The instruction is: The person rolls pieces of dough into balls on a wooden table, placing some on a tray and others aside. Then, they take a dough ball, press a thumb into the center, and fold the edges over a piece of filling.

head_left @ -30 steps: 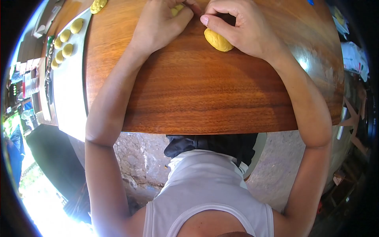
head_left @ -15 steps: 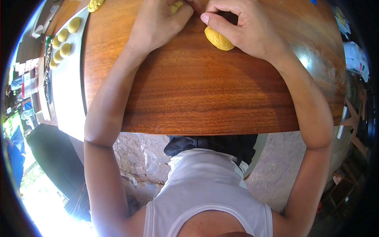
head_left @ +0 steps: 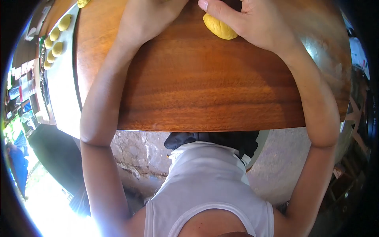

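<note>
At the top edge, my left hand (head_left: 152,19) is curled, its fingertips cut off by the frame. A sliver of yellow dough shows at its palm, mostly hidden. My right hand (head_left: 258,23) is held over the wooden table with the thumb stretched out apart from the fingers, whose ends are out of frame. Beneath that thumb and palm, a rounded lump of yellow dough (head_left: 219,28) lies on the tabletop (head_left: 209,87), with folds on its surface.
On the left, a pale tray (head_left: 65,79) carries several round yellow dough balls (head_left: 57,49). Another yellow dough piece (head_left: 83,3) lies at the upper left. The table's front edge (head_left: 205,130) runs close to my body.
The view has shifted so that hands and dough sit higher in the frame. My left hand's fingers and most of its dough have left view. My right thumb still lies over the dough lump.
</note>
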Demonstrator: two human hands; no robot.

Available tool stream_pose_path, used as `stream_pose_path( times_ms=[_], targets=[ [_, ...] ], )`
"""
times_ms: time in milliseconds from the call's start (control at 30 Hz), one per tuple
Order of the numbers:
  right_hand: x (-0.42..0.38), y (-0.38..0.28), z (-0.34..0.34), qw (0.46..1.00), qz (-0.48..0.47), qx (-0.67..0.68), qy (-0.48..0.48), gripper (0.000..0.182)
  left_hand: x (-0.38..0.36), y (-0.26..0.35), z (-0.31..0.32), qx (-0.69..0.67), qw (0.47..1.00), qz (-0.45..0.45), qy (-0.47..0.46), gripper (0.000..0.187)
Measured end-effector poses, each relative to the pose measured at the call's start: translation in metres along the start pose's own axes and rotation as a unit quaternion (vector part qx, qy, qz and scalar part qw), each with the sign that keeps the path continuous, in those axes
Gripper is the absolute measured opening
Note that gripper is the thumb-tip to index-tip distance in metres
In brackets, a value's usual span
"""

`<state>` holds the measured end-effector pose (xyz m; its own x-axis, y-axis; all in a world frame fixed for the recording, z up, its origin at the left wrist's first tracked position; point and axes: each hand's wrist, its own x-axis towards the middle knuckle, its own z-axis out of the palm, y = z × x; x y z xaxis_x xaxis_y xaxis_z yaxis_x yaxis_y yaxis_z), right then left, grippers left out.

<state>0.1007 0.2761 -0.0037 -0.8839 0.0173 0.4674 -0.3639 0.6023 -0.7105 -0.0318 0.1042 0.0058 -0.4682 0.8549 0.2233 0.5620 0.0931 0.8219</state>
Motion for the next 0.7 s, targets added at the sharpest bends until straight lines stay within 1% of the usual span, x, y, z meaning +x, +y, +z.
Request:
stream_pose_path(
  times_ms=[100, 200, 267, 300, 433, 500, 533, 567, 600, 700],
  targets=[
    [0.000, 0.003, 0.001, 1.000, -0.015, -0.022, 0.004, 0.017, 0.000, 0.002, 0.001, -0.018, 1.000, -0.010, 0.004, 0.013],
    [0.001, 0.002, 0.000, 0.999, -0.033, -0.040, 0.003, 0.018, 0.000, 0.005, 0.001, -0.003, 1.000, -0.021, 0.000, 0.013],
    [0.001, -0.003, -0.002, 1.000, 0.006, -0.017, -0.006, 0.018, 0.002, 0.008, 0.000, 0.013, 0.999, -0.032, -0.002, 0.013],
    [0.001, -0.002, -0.002, 1.000, 0.007, -0.017, -0.006, 0.018, 0.003, 0.009, -0.001, 0.029, 0.999, -0.044, -0.003, 0.013],
    [0.001, 0.001, -0.001, 1.000, 0.001, -0.005, -0.006, 0.018, 0.000, 0.003, -0.001, 0.008, 1.000, -0.020, -0.010, 0.013],
    [0.002, -0.003, -0.003, 1.000, 0.000, -0.008, -0.011, 0.018, 0.000, -0.012, 0.003, -0.048, 0.999, -0.001, 0.007, 0.014],
    [0.002, -0.011, -0.006, 0.999, -0.009, -0.041, -0.016, 0.018, 0.001, -0.010, 0.002, -0.047, 0.999, 0.000, 0.009, 0.014],
    [0.002, -0.017, -0.008, 0.997, -0.017, -0.075, -0.020, 0.018, 0.001, -0.006, 0.001, -0.034, 0.999, -0.018, 0.001, 0.014],
    [0.002, -0.020, -0.008, 0.997, -0.019, -0.076, -0.020, 0.018, 0.001, -0.003, 0.000, -0.021, 0.999, -0.036, -0.008, 0.014],
    [0.003, -0.017, -0.006, 0.998, 0.003, -0.065, -0.022, 0.018, 0.000, 0.000, -0.002, -0.009, 1.000, -0.023, -0.015, 0.013]
  ],
)
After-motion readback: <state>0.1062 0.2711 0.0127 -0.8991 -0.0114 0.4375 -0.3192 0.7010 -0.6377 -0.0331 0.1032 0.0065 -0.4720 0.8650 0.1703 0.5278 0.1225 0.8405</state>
